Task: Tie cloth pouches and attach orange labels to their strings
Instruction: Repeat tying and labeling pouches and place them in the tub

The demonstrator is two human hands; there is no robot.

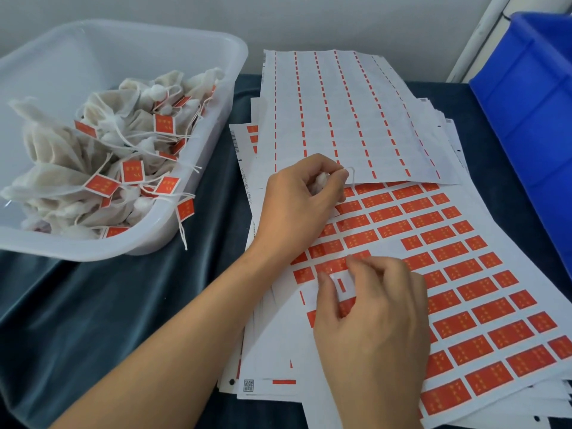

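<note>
My left hand point(297, 196) grips a small white cloth pouch point(318, 182) in its curled fingers. Its thumb and forefinger pinch the pouch's white string point(351, 174), which loops out above the label sheets. My right hand point(371, 320) is lower down on the top sheet of orange labels point(483, 289). Its thumb and forefinger pinch at an orange label point(337, 264) beside a bare white patch of backing. Most of that label is hidden under the fingers.
A clear plastic tub point(216, 125) at the left holds several tied pouches with orange labels point(130, 171). A used sheet with labels removed point(340, 119) lies over the far end of the stack. A blue crate point(532, 103) stands at the right on a dark cloth point(123, 305).
</note>
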